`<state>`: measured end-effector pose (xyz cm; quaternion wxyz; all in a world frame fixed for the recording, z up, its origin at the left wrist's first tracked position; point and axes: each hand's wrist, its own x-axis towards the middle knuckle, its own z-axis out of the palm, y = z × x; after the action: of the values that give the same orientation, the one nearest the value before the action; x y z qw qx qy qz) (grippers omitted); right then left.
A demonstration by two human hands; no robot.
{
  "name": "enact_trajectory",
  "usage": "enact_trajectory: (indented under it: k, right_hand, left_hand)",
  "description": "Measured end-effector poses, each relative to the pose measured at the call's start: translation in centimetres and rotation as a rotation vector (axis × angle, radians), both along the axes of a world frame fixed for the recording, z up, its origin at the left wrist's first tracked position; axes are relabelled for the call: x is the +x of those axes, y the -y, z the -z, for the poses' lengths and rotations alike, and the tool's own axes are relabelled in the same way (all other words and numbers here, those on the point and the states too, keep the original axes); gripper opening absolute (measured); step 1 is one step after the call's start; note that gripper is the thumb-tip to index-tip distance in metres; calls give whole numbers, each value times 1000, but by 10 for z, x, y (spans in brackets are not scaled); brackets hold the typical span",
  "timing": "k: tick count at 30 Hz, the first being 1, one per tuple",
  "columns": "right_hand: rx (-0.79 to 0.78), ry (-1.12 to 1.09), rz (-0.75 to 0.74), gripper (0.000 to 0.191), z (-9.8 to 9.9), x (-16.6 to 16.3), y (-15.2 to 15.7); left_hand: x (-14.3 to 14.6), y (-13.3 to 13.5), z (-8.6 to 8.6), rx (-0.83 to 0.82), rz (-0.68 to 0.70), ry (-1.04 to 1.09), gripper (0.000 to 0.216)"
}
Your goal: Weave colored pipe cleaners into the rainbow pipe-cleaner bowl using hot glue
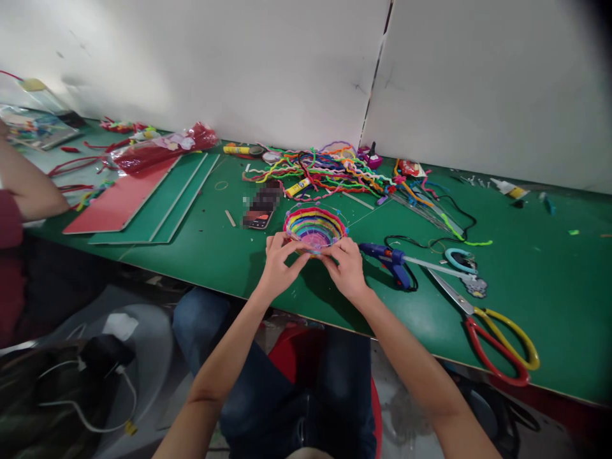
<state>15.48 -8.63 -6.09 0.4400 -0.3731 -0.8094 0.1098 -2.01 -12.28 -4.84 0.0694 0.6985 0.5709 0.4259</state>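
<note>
A small bowl woven from many-coloured pipe cleaners [314, 228] sits just above the green table [549, 306], tilted toward me. My left hand [278, 264] grips its near left rim with curled fingers. My right hand [345, 266] pinches the near right rim. Both thumbs press at the bowl's front edge. Behind the bowl lies a tangled heap of loose pipe cleaners [329, 167].
A blue glue gun [389, 259] lies right of my hands, then scissors with red and yellow handles [497, 335]. A phone [262, 205] and glue stick [297, 187] lie behind the bowl. Red and green boards [143, 191] lie at left, beside another person's arm [26, 185].
</note>
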Motion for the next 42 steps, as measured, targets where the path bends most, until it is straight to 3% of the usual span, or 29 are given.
enact_trajectory:
  k: [10, 15, 21, 26, 33, 37, 42]
  right_hand:
    - [112, 107, 61, 22, -4, 2, 1]
    - [6, 317, 139, 29, -9, 6, -1]
    - [-236, 748, 132, 38, -16, 1, 6]
    - [-304, 890, 124, 41, -17, -9, 11]
    - [-299, 894, 115, 39, -10, -10, 8]
    - [-302, 891, 110, 41, -11, -10, 7]
    - [-299, 884, 86, 42, -11, -11, 7]
  left_hand:
    - [1, -5, 4, -13, -39, 57, 6]
    - [-6, -7, -3, -25, -45, 0, 9]
    - [-20, 0, -14, -95, 21, -387, 22]
    - [-27, 2, -9, -84, 42, -610, 23]
    - [-28, -1, 14, -4, 16, -519, 22]
    - [-29, -4, 19, 78, 36, -464, 20]
    - [-30, -7, 21, 65, 46, -409, 23]
